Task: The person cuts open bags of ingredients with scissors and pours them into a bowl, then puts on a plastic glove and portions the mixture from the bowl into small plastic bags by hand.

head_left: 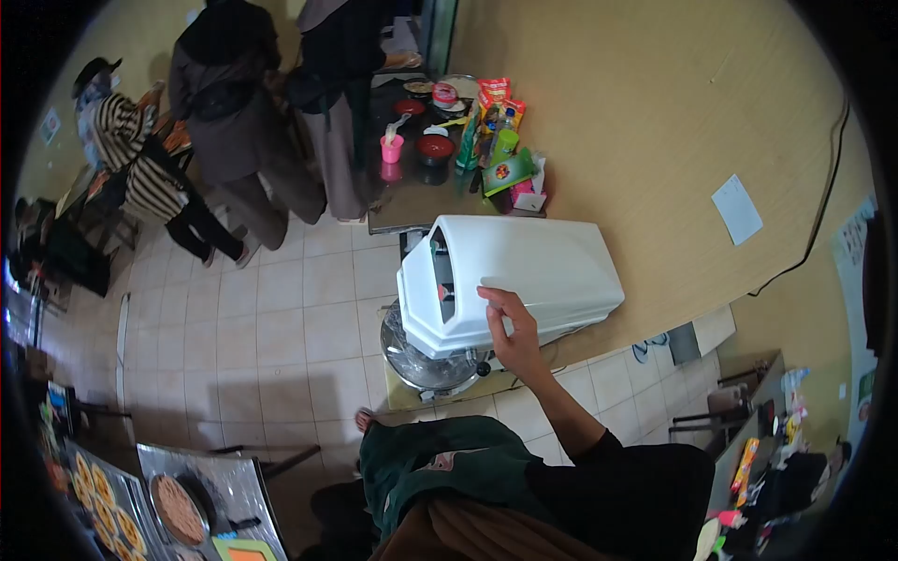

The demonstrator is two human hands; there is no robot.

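— Brown cloth (pixel 486 533) right below the lens, green apron (pixel 440 453) just beyond. And at the far left?

— Round pastries (pixel 103 505) on a tray, then a pan (pixel 178 510) of pinkish food on a shiny-topped table (pixel 251 481). Farther up, a person in stripes (pixel 131 131), another in dark clothes (pixel 224 122), a third (pixel 332 56) alongside.

— Going right, past those?

— Dark counter (pixel 398 210) with a pink cup (pixel 392 150), a red bowl (pixel 434 147) and a green packet (pixel 508 175) among others. Nearer, mid-view, a white mixer (pixel 552 271), with a steel bowl (pixel 426 365) under the head and a black knob (pixel 483 368) low down.

— Left hand?

— Out of view; impossible to tell.

— Right hand (pixel 513 332), then?

— Up at the mixer's housing, just behind the dark opening (pixel 443 285). Forefinger extended, seemingly touching; thumb apart, other fingers loosely bent. Half open, gripping nothing visible.

— Farther right?

— Sheet of paper (pixel 737 208) and a cord (pixel 823 210) on the wall.

— Step in hand?

— Minding the mixer, judging by that light touch. Hard to say whether running or stopped.

— Next move, calling for what?

— Probably a light, steady touch: keep fingers and sleeve clear of the steel bowl, and check inside before reaching for the knob.
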